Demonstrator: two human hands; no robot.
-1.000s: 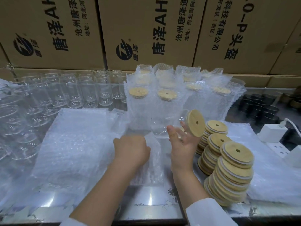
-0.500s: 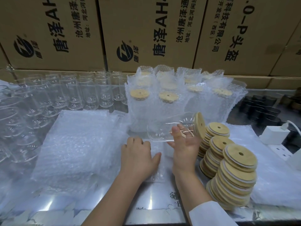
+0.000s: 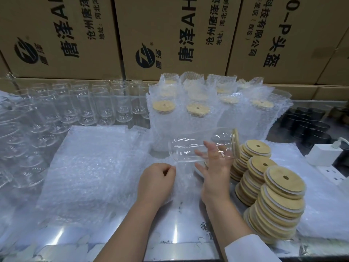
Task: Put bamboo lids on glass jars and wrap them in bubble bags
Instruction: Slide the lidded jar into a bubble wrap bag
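Clear glass jar [image 3: 190, 148], capped with a round bamboo lid [image 3: 236, 142], lies on its side above the table, and the right hand [image 3: 213, 173] grips its wall near the lidded end. It looks empty, rigid, slick and breakable, so mid-body seems the safest hold. The left hand [image 3: 156, 178] pinches a soft, light bubble bag [image 3: 181, 188] on the shiny steel table [image 3: 170, 239]. Behind, bubble-bagged jars [image 3: 188, 118] stand lidded. At left, bare glass jars [image 3: 94, 104] stand empty.

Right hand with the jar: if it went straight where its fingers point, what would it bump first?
Probably the wrapped jars behind it. The right hand, holding the glass jar on its side, points its fingers forward toward that group, though depth is hard to judge.
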